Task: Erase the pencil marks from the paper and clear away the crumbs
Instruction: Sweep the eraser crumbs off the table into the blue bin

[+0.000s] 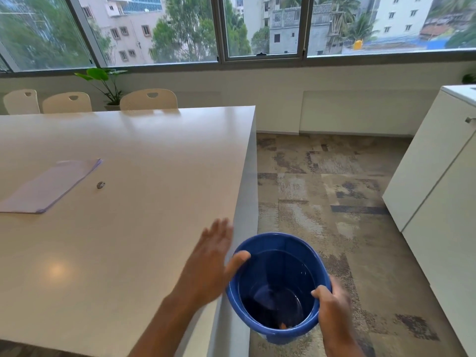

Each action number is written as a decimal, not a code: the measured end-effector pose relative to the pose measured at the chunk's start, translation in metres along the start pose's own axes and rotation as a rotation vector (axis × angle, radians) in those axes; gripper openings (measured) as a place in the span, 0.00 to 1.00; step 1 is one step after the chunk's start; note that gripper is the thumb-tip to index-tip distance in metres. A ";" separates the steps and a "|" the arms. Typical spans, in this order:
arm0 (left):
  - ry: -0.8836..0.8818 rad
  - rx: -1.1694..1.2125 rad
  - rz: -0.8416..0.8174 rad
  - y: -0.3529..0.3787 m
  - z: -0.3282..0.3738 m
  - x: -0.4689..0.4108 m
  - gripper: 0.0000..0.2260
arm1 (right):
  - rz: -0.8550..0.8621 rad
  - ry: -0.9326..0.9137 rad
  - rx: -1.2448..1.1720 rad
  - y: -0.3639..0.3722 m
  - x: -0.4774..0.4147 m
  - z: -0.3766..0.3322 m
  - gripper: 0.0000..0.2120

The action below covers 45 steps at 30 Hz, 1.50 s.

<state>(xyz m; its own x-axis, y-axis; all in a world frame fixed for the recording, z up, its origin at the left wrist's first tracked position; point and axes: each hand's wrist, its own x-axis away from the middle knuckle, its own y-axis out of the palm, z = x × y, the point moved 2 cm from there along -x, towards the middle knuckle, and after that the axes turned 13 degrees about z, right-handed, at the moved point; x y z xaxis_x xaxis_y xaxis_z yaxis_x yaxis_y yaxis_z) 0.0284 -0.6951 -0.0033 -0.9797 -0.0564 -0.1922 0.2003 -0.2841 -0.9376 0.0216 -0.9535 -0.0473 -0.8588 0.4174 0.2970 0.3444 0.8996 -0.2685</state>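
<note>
Right hand (pixel 332 309) grips bin (pixel 273 239), apparently against table (pixel 123 253) edge.

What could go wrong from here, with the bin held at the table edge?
1. Only the right hand grips the bin, by its near rim, so it may tip or slip.
2. The bin hangs beside the edge of the table. Anything the open left hand sweeps off could miss the rim and land on the patterned carpet, where crumbs would be hard to spot.
</note>
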 end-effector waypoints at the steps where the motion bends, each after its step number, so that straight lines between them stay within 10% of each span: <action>1: -0.051 -0.051 0.012 -0.001 -0.013 -0.004 0.44 | -0.011 -0.002 -0.009 0.001 0.000 -0.001 0.14; 5: -0.172 -0.196 -0.042 0.005 -0.033 -0.008 0.54 | -0.008 0.012 -0.006 0.003 -0.002 -0.002 0.16; 12: 0.097 -0.170 -0.130 0.029 0.043 0.001 0.51 | -0.031 0.061 0.000 0.006 -0.013 0.005 0.12; 18: -0.017 0.121 -0.107 0.055 0.078 -0.006 0.42 | -0.067 0.079 -0.062 0.007 -0.021 0.018 0.20; 25: -0.348 0.703 0.427 0.055 0.090 -0.017 0.12 | -0.064 0.052 -0.103 -0.005 -0.035 0.016 0.18; 29: -0.678 0.803 0.627 0.074 0.088 -0.012 0.14 | -0.049 0.038 -0.147 -0.022 -0.047 0.018 0.17; 45: -0.968 0.908 0.247 0.211 0.109 0.006 0.10 | 0.074 0.038 -0.100 -0.047 -0.144 0.106 0.17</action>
<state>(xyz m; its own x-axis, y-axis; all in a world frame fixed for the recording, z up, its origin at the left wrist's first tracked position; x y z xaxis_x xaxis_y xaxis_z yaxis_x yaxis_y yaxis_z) 0.0646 -0.8602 -0.1711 -0.6014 -0.7380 0.3062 0.6675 -0.6747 -0.3149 0.0892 -1.0697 -0.1747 -0.8154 0.4856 0.3151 0.4436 0.8739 -0.1987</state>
